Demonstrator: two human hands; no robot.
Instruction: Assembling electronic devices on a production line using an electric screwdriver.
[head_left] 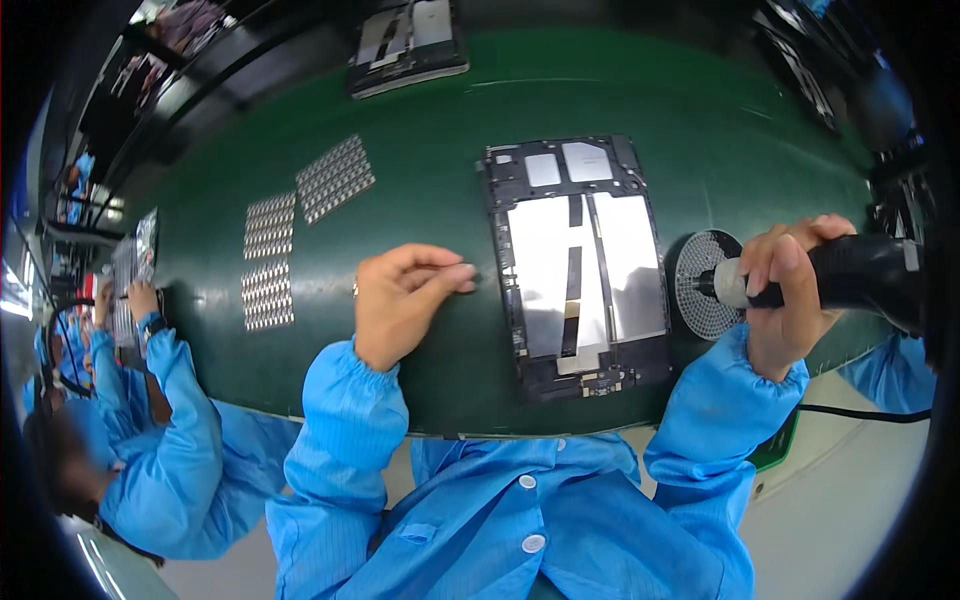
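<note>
An opened tablet [626, 270] lies on the green bench mat, its silver battery panels, dark ribbon cables and small boards exposed. Just left of its edge hovers my left hand [402, 300], thumb and fingertips pinched together. A tiny dark thing seems to show at the fingertips, too small to name. On the tablet's other side, my right hand [787, 290] is wrapped round a black electric screwdriver [868, 280], held nearly level. Its front end points left, over a round white perforated screw tray [703, 262]. Whether the bit touches the tray I cannot tell.
Three sheets of small metal parts, one a tilted sheet [335, 178], lie on the green mat [420, 180] at left. A stack of tablets [408, 50] stands at the back. A co-worker in a blue sleeve [185, 400] works at far left. A black cable [865, 413] runs at lower right.
</note>
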